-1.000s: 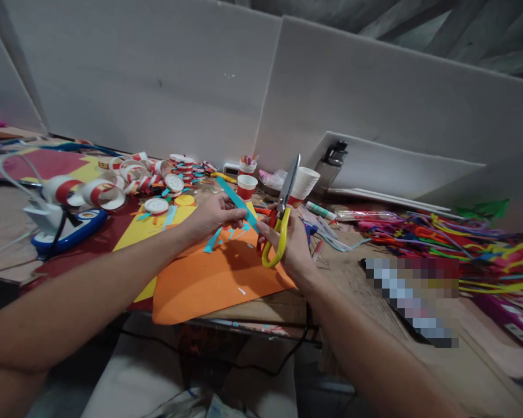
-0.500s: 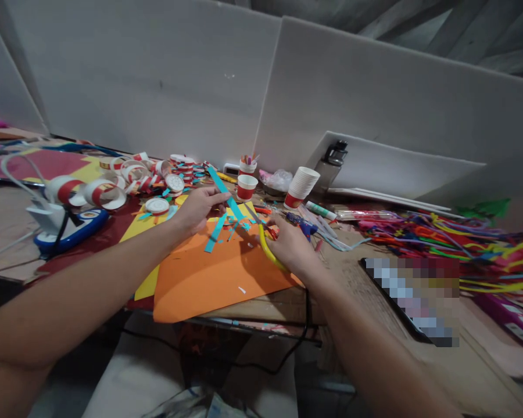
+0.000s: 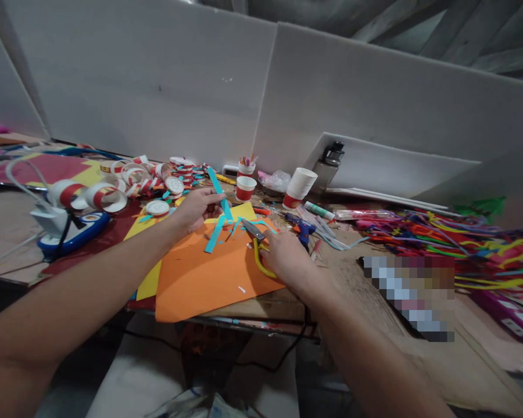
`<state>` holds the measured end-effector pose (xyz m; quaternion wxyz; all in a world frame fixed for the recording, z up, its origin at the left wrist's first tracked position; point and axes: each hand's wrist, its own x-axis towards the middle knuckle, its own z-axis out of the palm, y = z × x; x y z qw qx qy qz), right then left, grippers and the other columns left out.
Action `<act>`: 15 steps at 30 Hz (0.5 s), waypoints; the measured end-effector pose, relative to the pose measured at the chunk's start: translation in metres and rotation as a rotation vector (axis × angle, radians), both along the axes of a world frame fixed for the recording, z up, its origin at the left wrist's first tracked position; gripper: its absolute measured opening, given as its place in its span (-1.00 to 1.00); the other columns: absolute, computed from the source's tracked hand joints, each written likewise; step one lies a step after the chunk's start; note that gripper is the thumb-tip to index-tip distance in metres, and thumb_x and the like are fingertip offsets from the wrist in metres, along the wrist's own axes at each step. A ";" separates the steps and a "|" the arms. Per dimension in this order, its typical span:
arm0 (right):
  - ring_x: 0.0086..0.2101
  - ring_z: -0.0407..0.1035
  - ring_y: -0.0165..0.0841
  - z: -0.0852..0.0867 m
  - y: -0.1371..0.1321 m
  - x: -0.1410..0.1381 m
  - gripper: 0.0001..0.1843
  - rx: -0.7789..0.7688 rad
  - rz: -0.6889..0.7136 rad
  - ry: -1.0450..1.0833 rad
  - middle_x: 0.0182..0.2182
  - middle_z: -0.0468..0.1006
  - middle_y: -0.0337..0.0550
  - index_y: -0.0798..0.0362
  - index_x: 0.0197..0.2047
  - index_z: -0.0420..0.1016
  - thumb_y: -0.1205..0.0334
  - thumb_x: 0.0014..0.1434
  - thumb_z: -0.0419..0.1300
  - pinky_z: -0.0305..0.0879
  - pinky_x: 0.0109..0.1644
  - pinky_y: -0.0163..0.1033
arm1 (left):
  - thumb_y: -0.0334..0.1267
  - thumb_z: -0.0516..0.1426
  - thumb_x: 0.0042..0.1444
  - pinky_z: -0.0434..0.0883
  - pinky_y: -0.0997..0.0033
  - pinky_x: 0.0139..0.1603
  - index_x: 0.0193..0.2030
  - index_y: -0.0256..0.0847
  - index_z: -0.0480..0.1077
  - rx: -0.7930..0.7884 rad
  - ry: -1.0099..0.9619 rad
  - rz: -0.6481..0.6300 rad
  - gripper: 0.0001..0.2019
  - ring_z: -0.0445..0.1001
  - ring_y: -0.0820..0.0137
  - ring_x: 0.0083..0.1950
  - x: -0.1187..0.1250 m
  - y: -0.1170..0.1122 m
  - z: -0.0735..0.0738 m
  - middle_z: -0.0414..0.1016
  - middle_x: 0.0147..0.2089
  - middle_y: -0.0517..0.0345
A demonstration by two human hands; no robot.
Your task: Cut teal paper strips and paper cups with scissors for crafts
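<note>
Between the fingers of my left hand (image 3: pixel 200 210) is a turquoise paper strip (image 3: pixel 218 190), tilted with its lower end toward the table's middle. My right hand (image 3: pixel 283 252) is closed round the yellow handles of a pair of scissors (image 3: pixel 253 230), whose blades point up and left, close to the strip's lower end. Another turquoise strip (image 3: pixel 214 235) lies below, on an orange paper sheet (image 3: pixel 209 284). Small turquoise scraps are scattered around the blades. Yellow paper (image 3: pixel 147 284) shows under the orange sheet's left side.
White-and-red paper rings (image 3: pixel 107 194) and a blue power strip (image 3: pixel 81 232) are at left. A paper cup (image 3: pixel 246 188), stacked cups (image 3: pixel 300 188) and a bottle (image 3: pixel 326 171) stand behind. Rightward are a glue gun (image 3: pixel 305 232), a phone (image 3: pixel 407 302) and colourful pipe cleaners (image 3: pixel 475 244).
The scissors have turned and their blades look closed now, nearer the strip's end. The held strip looks shorter, and a cut piece lies near the blades. My left hand has barely moved.
</note>
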<state>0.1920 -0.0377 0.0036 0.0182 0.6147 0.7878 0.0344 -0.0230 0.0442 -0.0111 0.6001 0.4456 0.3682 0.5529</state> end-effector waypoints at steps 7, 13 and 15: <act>-0.16 0.50 -0.03 0.008 -0.007 -0.003 -0.63 -0.029 0.019 -0.141 -0.17 0.59 0.21 0.18 -0.02 0.54 0.16 0.27 0.06 0.32 -0.17 -0.12 | -0.33 0.28 -0.07 0.22 0.64 -0.61 -0.45 -0.31 0.37 -0.020 0.003 0.033 -0.84 0.24 0.63 -0.63 -0.001 0.006 -0.007 0.44 -0.51 0.18; -0.20 0.48 -0.22 0.034 0.005 -0.007 -0.68 0.159 0.037 0.129 -0.21 0.62 0.04 0.09 -0.18 0.59 0.13 0.32 0.05 0.24 -0.18 -0.24 | -0.34 0.19 0.03 0.05 0.66 -0.68 -0.44 -0.30 0.34 -0.047 -0.003 0.096 -0.89 0.14 0.65 -0.67 0.001 0.005 -0.005 0.43 -0.54 0.17; -0.28 0.46 -0.32 0.043 0.025 -0.010 -0.71 0.248 0.115 0.272 -0.26 0.63 -0.06 0.08 -0.21 0.59 0.21 0.32 0.04 0.21 -0.21 -0.28 | -0.33 0.18 0.04 0.05 0.66 -0.68 -0.43 -0.30 0.33 -0.041 -0.001 0.102 -0.88 0.13 0.65 -0.67 0.001 0.006 -0.006 0.42 -0.55 0.18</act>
